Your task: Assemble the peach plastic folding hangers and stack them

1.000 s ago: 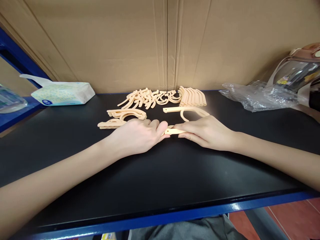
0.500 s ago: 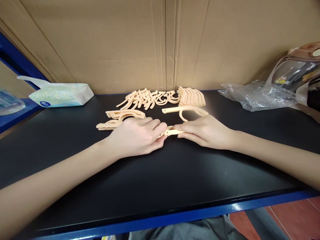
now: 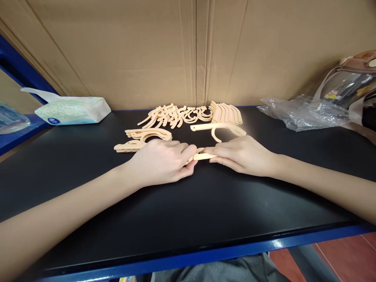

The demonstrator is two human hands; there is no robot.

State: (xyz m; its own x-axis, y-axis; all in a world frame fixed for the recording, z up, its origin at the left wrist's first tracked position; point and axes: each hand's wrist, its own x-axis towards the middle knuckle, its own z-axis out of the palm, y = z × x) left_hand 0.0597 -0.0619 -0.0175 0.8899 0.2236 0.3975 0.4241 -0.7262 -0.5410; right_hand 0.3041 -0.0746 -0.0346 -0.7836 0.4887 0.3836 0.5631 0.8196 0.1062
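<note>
My left hand [image 3: 164, 162] and my right hand [image 3: 246, 156] meet over the middle of the black table. Between them is a beige plastic folding hanger arm [image 3: 204, 156]. The right fingers and thumb pinch it, while its left end meets a second hanger piece [image 3: 190, 159] gripped in the left fingers and mostly hidden. Just behind the right hand lie a loose hanger arm [image 3: 202, 127] and a curved hook [image 3: 216, 135]. Folded hangers [image 3: 129, 146] rest beyond the left hand, partly covered by it.
Along the back are a heap of hanger arms [image 3: 164, 116], several C-shaped hooks [image 3: 204, 114] and a neat row of arms [image 3: 226, 113]. A tissue pack [image 3: 75, 110] sits at left. Crumpled plastic [image 3: 305, 113] and a clear bag [image 3: 340, 88] lie at right. Cardboard [image 3: 117, 51] stands behind.
The hanger arm between my hands has turned slightly, so the hole at its left end no longer shows. Both hands keep their grip and almost the same place.
</note>
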